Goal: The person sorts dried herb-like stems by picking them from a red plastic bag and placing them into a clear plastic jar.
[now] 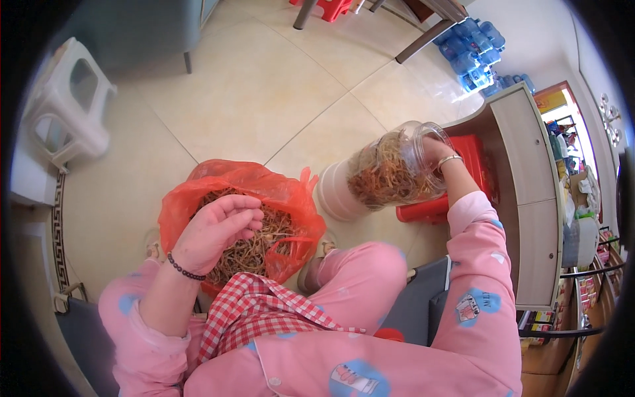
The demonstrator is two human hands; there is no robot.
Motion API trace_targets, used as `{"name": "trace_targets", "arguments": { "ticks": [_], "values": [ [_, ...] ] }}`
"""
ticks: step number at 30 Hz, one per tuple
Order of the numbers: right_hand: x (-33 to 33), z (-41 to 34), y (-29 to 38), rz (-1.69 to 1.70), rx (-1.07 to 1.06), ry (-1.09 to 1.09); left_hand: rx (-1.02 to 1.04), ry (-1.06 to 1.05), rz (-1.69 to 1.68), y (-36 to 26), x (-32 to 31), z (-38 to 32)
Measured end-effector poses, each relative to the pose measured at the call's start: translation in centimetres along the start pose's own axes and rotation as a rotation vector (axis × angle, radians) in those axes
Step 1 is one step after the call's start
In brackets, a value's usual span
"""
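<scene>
My left hand [223, 218], with a dark bead bracelet at the wrist, hovers over a red plastic bag [302, 208] that stands open between my feet. Its fingers are loosely curled and nothing shows between them. Thin, dried brown root-like strands [248, 255] fill the bag. To the right, my right hand [435, 151] reaches into the mouth of a clear plastic jar [414, 134]; its fingertips are hidden. Tangled dried tan and reddish strands [384, 171] lie inside the jar. A ribbed white container [337, 191] is just below and behind the jar.
A red plastic stool [421, 211] stands behind the jar, beside a pale cabinet [531, 198]. A white plastic stool [72, 106] is at the left. Several blue water bottles [471, 49] are stacked at the back right, near table legs [426, 39].
</scene>
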State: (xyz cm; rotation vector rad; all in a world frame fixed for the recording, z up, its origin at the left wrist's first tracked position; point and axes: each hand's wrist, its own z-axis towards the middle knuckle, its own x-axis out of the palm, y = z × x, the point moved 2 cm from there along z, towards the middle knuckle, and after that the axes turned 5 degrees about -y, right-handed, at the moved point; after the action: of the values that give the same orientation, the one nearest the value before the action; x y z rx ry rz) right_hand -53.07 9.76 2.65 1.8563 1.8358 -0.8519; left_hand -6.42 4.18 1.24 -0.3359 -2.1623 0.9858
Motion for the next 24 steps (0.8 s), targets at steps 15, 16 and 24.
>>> {"name": "trace_targets", "arguments": {
  "ticks": [15, 16, 24],
  "values": [
    [-5.0, -9.0, 4.2, 0.617, 0.280, -1.067, 0.113, -0.154, -0.070, -2.9, -3.2, -0.1],
    [-5.4, -8.6, 9.0, 0.791, 0.151, -1.058, 0.135, -0.174, -0.079, -3.1, -3.6, -0.4],
    [9.9, 4.8, 34.3, 0.295, -0.091, -0.213, 0.184, -0.154, -0.137, -3.8, -3.4, -0.5]
  ]
}}
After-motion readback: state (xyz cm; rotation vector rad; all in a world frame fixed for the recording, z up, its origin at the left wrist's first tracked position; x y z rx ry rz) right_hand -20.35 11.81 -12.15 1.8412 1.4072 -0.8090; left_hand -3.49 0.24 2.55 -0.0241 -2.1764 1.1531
